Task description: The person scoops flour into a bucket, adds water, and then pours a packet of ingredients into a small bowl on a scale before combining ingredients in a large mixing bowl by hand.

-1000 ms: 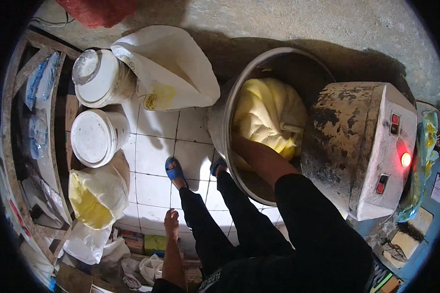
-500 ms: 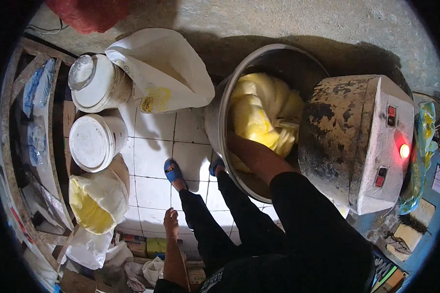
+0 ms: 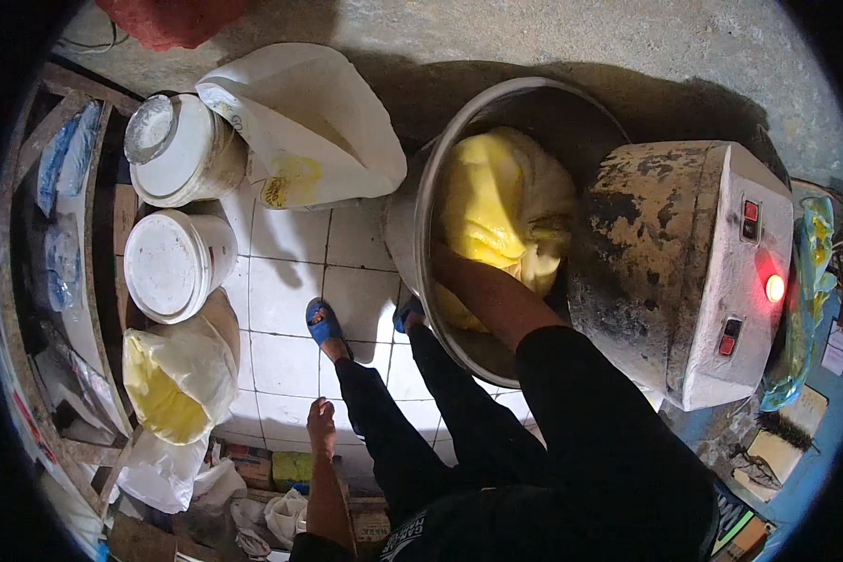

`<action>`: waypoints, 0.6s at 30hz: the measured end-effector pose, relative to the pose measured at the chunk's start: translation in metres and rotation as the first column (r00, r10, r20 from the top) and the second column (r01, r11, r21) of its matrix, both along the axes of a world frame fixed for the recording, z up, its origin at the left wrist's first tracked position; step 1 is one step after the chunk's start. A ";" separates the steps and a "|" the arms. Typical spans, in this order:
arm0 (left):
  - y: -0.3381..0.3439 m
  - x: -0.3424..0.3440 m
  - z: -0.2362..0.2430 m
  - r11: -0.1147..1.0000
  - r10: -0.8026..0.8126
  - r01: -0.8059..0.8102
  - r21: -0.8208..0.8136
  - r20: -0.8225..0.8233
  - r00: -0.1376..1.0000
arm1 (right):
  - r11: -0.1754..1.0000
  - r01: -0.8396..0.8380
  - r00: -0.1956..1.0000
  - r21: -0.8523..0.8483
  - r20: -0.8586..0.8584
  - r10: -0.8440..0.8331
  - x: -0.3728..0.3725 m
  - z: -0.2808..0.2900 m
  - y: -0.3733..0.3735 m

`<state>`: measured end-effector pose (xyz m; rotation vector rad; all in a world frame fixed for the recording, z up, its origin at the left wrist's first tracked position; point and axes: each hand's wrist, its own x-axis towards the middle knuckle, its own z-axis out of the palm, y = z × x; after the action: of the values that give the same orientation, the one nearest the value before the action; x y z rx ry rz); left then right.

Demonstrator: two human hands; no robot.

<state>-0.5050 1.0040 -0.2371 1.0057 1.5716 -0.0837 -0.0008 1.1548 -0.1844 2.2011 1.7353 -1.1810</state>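
The dough [image 3: 485, 211] lies inside the metal bowl [image 3: 406, 229], a pale mass with a glossy yellow front. Over the last second its folds have shifted: the pale ridges on its right side have given way to a smoother bulge with a darker right flank. Your right hand [image 3: 457, 274] has stayed in nearly the same place, so the dough seems to be turning beside it. Your fingers are hidden, so I cannot tell how far that grip is open or whether it has hold of dough. Your left hand [image 3: 321, 426] hangs over the floor, fingers loosely curled, with nothing visible in it.

Your forearm blocks part of the dough, and the mixer [image 3: 646, 272] hides the bowl's right side; its lamp [image 3: 775, 288] is lit. A white sack [image 3: 318, 122] stands just beside the bowl, crowding its left. Farther left are two lidded buckets [image 3: 164, 267] and an open bag [image 3: 183, 375], yellow inside.
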 end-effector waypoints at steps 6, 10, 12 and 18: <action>-0.003 -0.008 -0.011 1.000 -0.006 0.006 -0.007 0.039 0.999 | 1.000 -0.021 1.000 -0.008 -0.015 0.021 -0.004 0.001 0.010; 0.002 0.005 -0.014 0.999 -0.006 0.006 -0.033 -0.005 1.000 | 1.000 -0.010 1.000 -0.003 0.006 0.010 -0.004 0.002 0.006; 0.009 0.018 -0.004 0.999 -0.024 0.024 -0.025 0.000 1.000 | 1.000 0.005 1.000 -0.003 0.018 -0.005 0.001 0.000 0.000; 0.002 0.006 -0.011 0.997 -0.020 0.014 0.076 0.089 0.996 | 1.000 0.003 1.000 0.012 0.024 -0.003 -0.001 0.000 0.003</action>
<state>-0.4990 1.0058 -0.2481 1.0678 1.4937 0.0091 -0.0018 1.1582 -0.1841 2.2162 1.7345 -1.1432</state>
